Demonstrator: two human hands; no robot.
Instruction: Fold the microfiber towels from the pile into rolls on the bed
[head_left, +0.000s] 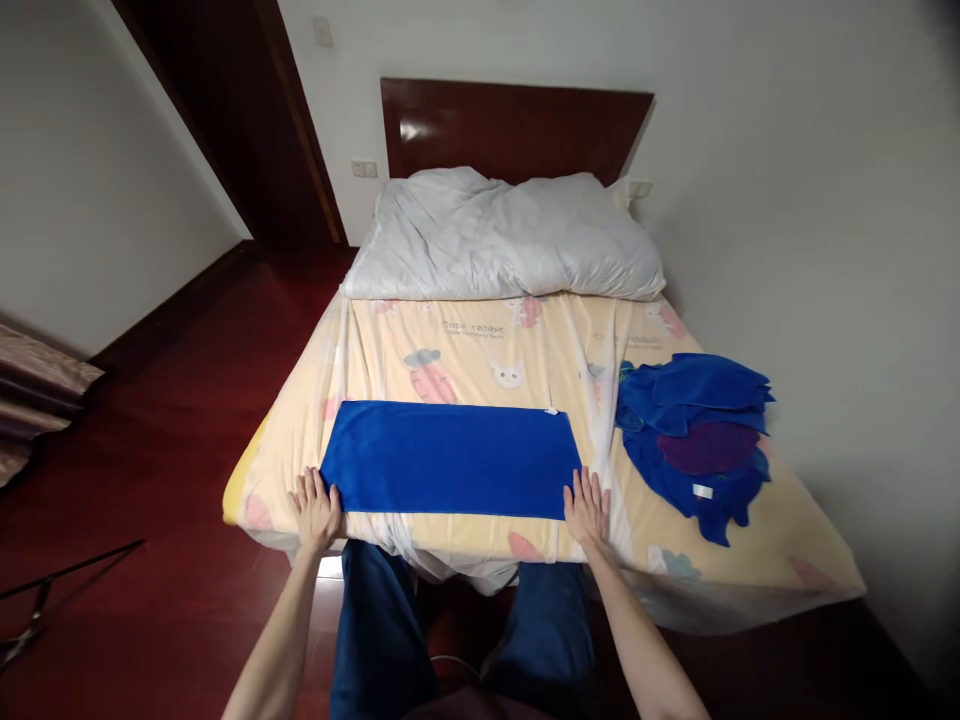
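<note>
A blue towel lies flat and spread out as a long rectangle near the front edge of the bed. A small white tag shows at its far right corner. My left hand rests with fingers extended at the towel's near left corner. At the near right corner, my right hand lies palm down, fingers spread, touching the towel's edge. To the right sits a loose heap of blue cloths, with a dark purple cloth among them and a white label on one.
The bed has a yellow rabbit-print sheet under a thin clear cover. A white folded quilt lies against the dark wooden headboard. A wall stands to the right. On the left floor are a thin black stand leg and a curtain.
</note>
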